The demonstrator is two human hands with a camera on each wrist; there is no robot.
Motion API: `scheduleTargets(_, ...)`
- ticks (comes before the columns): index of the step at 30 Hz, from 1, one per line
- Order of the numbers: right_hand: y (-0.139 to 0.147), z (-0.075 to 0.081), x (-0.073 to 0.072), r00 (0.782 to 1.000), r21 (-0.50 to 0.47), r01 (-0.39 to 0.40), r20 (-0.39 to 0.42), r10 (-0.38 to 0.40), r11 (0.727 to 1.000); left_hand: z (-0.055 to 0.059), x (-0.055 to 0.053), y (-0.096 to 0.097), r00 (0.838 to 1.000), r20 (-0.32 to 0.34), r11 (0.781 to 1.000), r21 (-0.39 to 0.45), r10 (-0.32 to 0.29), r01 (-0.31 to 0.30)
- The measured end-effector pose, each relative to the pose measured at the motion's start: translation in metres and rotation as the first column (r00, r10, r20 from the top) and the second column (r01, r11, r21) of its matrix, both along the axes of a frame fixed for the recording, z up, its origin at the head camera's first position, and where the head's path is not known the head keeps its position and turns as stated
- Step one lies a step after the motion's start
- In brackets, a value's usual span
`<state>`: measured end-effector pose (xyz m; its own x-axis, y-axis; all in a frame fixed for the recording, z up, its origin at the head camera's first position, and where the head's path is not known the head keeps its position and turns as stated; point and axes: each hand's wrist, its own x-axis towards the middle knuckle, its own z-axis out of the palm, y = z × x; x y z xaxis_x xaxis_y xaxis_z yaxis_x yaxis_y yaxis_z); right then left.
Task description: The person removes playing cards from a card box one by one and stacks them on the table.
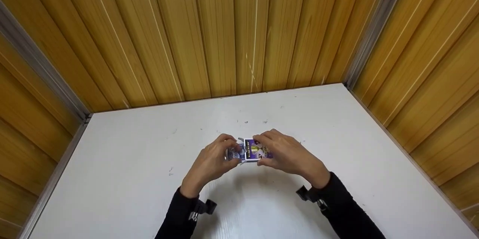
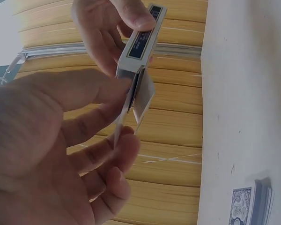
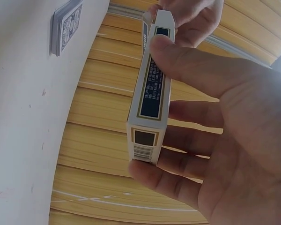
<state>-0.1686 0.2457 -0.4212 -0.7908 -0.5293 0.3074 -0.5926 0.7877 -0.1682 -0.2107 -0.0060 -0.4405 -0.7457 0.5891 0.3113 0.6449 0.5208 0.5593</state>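
A white-edged playing card box (image 1: 257, 149) with a purple printed face is held up off the table between both hands. My right hand (image 1: 290, 153) grips its closed end, thumb on the narrow dark-labelled side (image 3: 152, 89) and fingers round the opposite side. At the other end the flaps (image 2: 144, 96) stand open. My left hand (image 1: 213, 158) holds that open end, thumb at the mouth and fingers curled around the flaps. Beneath the left hand, a deck of blue-backed cards (image 2: 242, 206) lies on the table; the hand partly covers it in the head view.
The white table (image 1: 123, 164) has small scuff marks. Wood-grain panel walls (image 1: 217, 33) with grey metal corner strips enclose it at the back and both sides. Each dark sleeve carries a black wrist mount (image 1: 312, 196).
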Motion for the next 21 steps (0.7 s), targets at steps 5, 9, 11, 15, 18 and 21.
scheduleTargets(5, -0.0009, -0.0010, -0.0003, 1.000, 0.031, -0.014, -0.005, 0.014, 0.999, -0.0023, 0.0033, 0.0001, 0.988, -0.152, 0.996, -0.090, -0.010, -0.003)
scheduleTargets(9, -0.0013, -0.0022, -0.0004, 1.000, 0.034, -0.014, -0.010, 0.014, 0.999, -0.0045, 0.0043, 0.0015, 0.977, -0.208, 0.994, -0.112, -0.040, 0.017)
scheduleTargets(11, -0.0011, -0.0025, -0.0005, 1.000, 0.032, -0.017, -0.014, 0.018, 0.999, -0.0045, 0.0047, 0.0021, 0.974, -0.221, 0.992, -0.121, -0.052, 0.025)
scheduleTargets(15, -0.0003, -0.0018, -0.0008, 1.000, 0.030, -0.025, -0.010, 0.025, 0.999, -0.0021, 0.0053, 0.0020, 0.973, -0.224, 0.990, -0.140, -0.061, 0.030)
scheduleTargets(18, 0.0008, -0.0010, -0.0010, 1.000, 0.028, -0.022, 0.001, 0.022, 0.999, 0.0012, 0.0054, 0.0012, 0.974, -0.220, 0.988, -0.155, -0.060, 0.026)
scheduleTargets(21, 0.0026, -0.0002, -0.0011, 1.000, 0.023, -0.009, 0.010, 0.009, 1.000, 0.0048, 0.0051, -0.0009, 0.971, -0.231, 0.987, -0.159, -0.063, 0.026)
